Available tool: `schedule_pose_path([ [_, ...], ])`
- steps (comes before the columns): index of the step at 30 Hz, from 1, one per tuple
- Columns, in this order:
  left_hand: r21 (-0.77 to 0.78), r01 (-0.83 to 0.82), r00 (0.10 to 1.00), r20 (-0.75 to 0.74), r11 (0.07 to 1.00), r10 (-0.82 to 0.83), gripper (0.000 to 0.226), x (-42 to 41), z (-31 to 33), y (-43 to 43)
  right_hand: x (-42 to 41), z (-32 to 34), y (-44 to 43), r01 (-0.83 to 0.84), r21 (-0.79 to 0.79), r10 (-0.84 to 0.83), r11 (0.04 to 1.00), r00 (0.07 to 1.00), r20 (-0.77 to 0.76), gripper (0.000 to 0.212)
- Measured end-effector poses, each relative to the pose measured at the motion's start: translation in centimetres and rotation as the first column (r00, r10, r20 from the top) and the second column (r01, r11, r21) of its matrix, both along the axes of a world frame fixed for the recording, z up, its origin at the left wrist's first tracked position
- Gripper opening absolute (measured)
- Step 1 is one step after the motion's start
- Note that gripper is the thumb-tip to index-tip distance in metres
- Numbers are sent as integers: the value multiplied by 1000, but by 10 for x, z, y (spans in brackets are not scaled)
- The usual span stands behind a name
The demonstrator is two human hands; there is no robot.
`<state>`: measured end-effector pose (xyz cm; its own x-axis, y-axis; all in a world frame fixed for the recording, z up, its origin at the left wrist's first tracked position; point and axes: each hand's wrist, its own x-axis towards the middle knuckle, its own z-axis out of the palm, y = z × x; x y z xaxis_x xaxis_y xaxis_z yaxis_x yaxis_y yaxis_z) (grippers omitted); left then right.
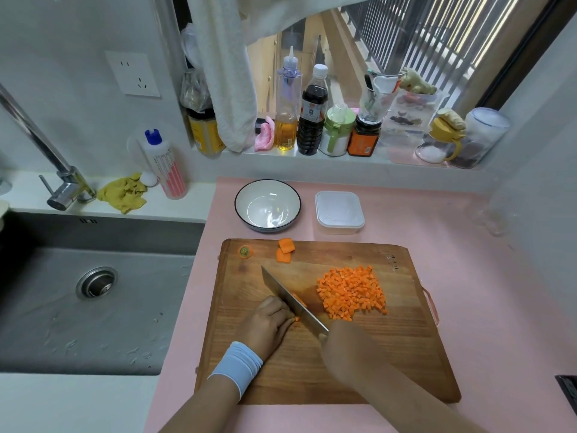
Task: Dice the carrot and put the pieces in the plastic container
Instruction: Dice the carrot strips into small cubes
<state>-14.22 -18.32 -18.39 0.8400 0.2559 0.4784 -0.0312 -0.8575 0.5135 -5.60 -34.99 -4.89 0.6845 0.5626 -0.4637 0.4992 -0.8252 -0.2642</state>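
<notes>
**Soft daylight, a bent wide-angle view, one smeared hand**

Daylight enters through the window (437,42) at the back right, fairly bright and even, with pale streaks blown out between its bars. The pink counter (452,276) is lit flatly. Shadows are soft: a faint one lies under the knife (287,295) and beside the left hand (268,326). The bowl (267,204) carries small white glints, and water drops in the sink (93,307) show a dull sheen. The right hand (340,342) and its forearm are smeared by motion blur; the rest is reasonably sharp. The lens bows straight lines near the edges, as on the tap (37,145).
</notes>
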Motion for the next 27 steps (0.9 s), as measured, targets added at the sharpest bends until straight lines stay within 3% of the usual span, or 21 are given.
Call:
schedule_pose_path([
  [17, -15, -8, 1000, -23, 1000, 8, 17, 0, -2, 0, -2, 1, 5, -51, -33, 50, 998, 998, -45, 20],
  [23, -33, -9, 998, -58, 999, 7, 3, 0, 4, 0, 13, 23, 13, 19, 10, -18, 1000, 991, -134, 26],
  [27, -90, -48, 991, -127, 995, 37, 24, 5, 17, 8, 22, 33, 11, 109, 71, -100, 991, 987, -129, 28],
])
